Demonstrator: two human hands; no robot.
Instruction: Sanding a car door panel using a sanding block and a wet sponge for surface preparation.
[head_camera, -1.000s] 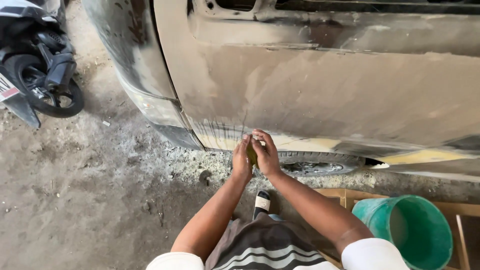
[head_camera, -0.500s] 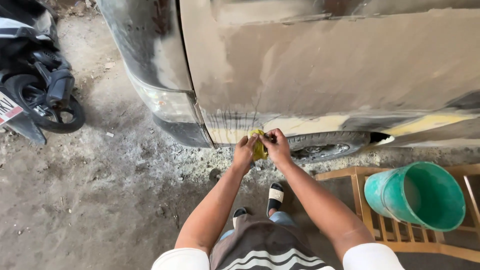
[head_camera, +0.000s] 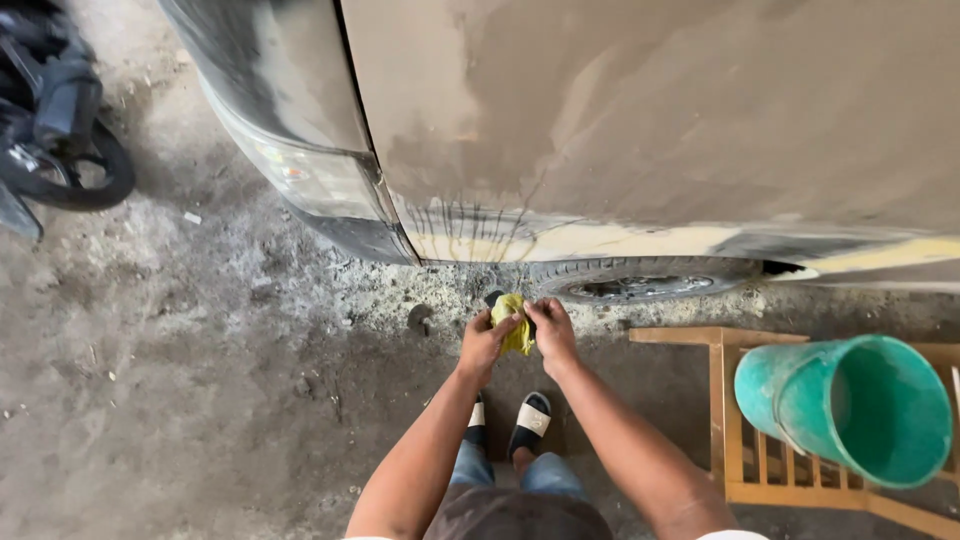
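Both my hands grip a small yellow cloth (head_camera: 514, 330) between them, low in front of me. My left hand (head_camera: 486, 346) holds its left side and my right hand (head_camera: 551, 333) holds its right side. The cloth hangs above the dirty concrete floor, just short of the car's tyre (head_camera: 640, 282). A sanded, dull grey car body panel (head_camera: 640, 120) fills the top of the view, with dark drip streaks (head_camera: 480, 225) running down its lower edge. My feet in black and white sandals (head_camera: 528, 420) stand below the hands.
A green plastic bucket (head_camera: 850, 405) rests tilted on a wooden slatted stool (head_camera: 745, 440) at the right. A parked motorbike wheel (head_camera: 65, 165) is at the far left. The floor (head_camera: 200, 380) is rough, stained concrete with pale dust near the car.
My hands with the yellow cloth have come away from the car's lower panel and down toward my feet. The view has tilted downward, bringing the bucket and stool nearer.
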